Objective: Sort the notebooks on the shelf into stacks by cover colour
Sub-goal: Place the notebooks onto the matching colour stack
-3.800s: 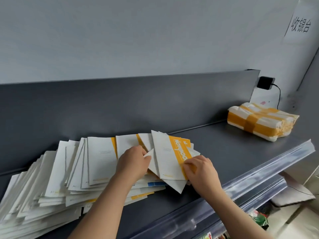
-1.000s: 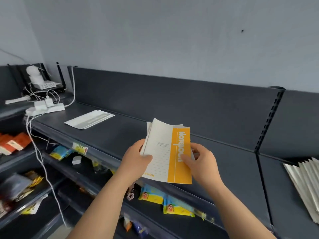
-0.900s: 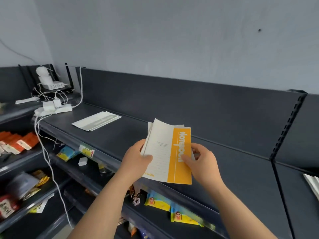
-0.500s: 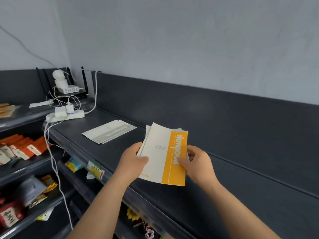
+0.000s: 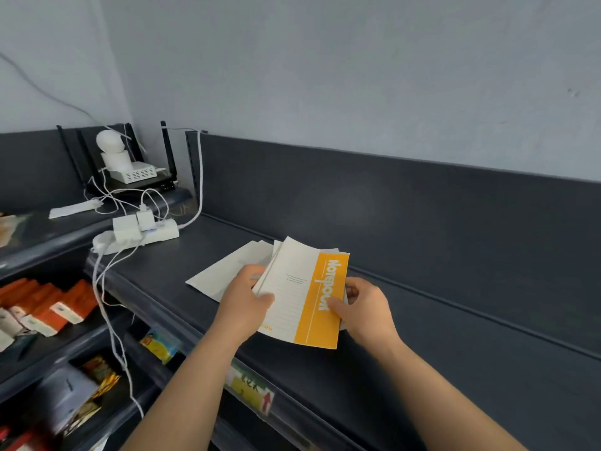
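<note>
Left hand (image 5: 247, 297) grips the left edge of a small bundle of orange-band notebooks (image 5: 305, 294) and right hand (image 5: 364, 307) pinches the right edge. The two-sided hold keeps the covers squared above the shelf (image 5: 422, 353). Just behind lies a flat notebook pile (image 5: 224, 271), probably the drop target, though its band colour is hidden. Power strip (image 5: 143, 234) beyond.

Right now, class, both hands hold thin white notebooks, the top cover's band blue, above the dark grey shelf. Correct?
No: the head view shows an orange band, not blue. The left hand and right hand hold the thin white notebooks above the dark grey shelf.
</note>
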`<state>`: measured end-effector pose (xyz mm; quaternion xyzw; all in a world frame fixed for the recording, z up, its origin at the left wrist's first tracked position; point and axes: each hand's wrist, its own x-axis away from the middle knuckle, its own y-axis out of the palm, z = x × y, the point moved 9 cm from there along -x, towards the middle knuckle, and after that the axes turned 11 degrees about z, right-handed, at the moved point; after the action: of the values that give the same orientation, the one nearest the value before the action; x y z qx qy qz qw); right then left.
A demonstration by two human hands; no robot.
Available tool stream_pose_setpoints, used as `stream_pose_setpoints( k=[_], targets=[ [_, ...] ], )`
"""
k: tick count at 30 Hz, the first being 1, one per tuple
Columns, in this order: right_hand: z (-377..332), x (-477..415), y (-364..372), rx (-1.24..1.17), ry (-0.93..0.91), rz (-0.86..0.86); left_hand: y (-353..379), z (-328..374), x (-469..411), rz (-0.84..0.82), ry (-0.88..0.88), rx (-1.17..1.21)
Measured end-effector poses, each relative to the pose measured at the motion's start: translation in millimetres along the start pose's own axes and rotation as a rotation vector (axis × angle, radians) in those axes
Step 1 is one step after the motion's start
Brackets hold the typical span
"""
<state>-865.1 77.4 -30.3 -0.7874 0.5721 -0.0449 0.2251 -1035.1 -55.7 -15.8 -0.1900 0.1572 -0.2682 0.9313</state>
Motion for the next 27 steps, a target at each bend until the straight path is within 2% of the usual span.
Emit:
stream_pose_setpoints(
  k=[6, 12, 19, 27],
  targets=[
    [-21, -8, 62, 0.040, 0.004, 0.039, -26, -35, -63, -0.077, 0.049, -0.147],
    [-23, -14, 100, 0.116, 0.037, 0.091, -35, -55, -105, -0.152, 0.106, -0.194],
    [-16, -21, 131, 0.233, 0.081, 0.081, -36, -72, -134, -0.201, 0.150, -0.289],
    [-22, -21, 141, 0.403, 0.029, 0.051, -29, -80, -145, -0.215, 0.160, -0.484]
  ],
)
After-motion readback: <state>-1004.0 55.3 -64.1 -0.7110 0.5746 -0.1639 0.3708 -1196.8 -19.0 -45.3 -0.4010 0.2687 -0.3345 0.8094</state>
